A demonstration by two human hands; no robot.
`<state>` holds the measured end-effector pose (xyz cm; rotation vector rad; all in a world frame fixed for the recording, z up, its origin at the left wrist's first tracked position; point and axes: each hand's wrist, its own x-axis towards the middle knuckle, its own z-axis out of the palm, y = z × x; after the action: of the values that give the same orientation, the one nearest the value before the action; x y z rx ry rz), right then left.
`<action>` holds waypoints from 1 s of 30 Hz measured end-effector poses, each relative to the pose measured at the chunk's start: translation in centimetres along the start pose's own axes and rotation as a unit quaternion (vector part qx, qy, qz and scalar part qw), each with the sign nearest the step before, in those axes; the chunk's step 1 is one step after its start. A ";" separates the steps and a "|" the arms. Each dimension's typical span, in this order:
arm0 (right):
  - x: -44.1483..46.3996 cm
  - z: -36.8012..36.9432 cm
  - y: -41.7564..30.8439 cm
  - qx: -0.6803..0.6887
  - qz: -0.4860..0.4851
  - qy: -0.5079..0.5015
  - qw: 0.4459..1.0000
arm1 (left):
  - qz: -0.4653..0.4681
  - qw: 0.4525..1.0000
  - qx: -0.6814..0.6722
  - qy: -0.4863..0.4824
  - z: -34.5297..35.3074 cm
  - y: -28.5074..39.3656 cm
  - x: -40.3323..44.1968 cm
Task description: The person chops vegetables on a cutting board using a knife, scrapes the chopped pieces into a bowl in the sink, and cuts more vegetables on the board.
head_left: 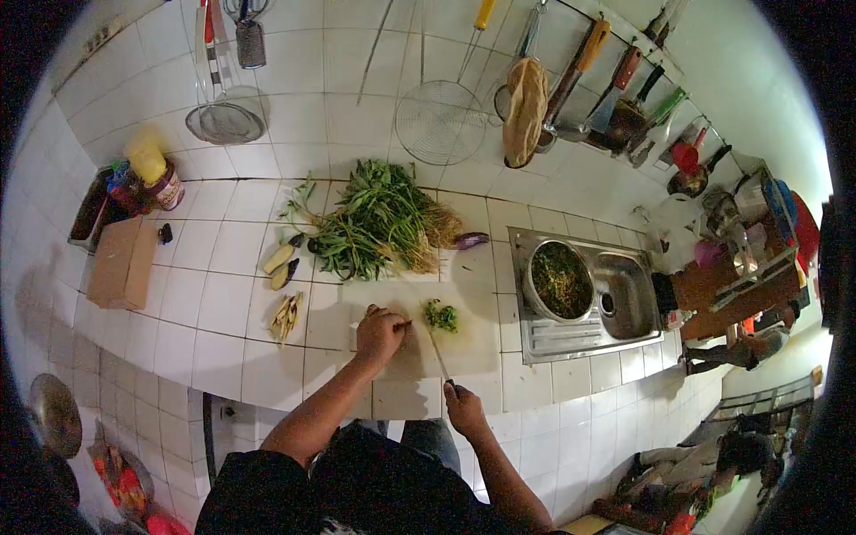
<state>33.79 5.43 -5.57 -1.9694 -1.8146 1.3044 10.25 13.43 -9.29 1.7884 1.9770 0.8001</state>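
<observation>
My right hand (pixel 465 410) grips the dark handle of a knife (pixel 440 357), its blade pointing away from me. Chopped green leaves (pixel 440 315) lie in a small pile just beyond the knife tip. On a pale cutting board (pixel 473 357) rests my left hand (pixel 381 335), left of the blade. Its fingers are curled closed, and what they hold, if anything, is too small to make out. Beyond the hands spreads a large heap of leafy greens with roots (pixel 383 218). Cut eggplant pieces (pixel 281 267) and pale strips (pixel 285 317) sit to the left.
A purple eggplant (pixel 471 240) lies right of the greens. In the steel sink unit (pixel 624 334) stands a bowl of greens (pixel 560 281). A cardboard box (pixel 125 263) and jars (pixel 167 187) are at far left. Strainers (pixel 441 123) and utensils hang on the tiled wall.
</observation>
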 end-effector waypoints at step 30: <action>-0.8 -0.8 1.1 -0.021 -0.090 0.055 0.994 | 0.092 0.994 0.034 0.041 1.4 -0.5 0.9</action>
<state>35.21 4.77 -5.37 -1.8097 -1.9305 1.0915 10.56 14.52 -10.60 2.0309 1.9317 0.8852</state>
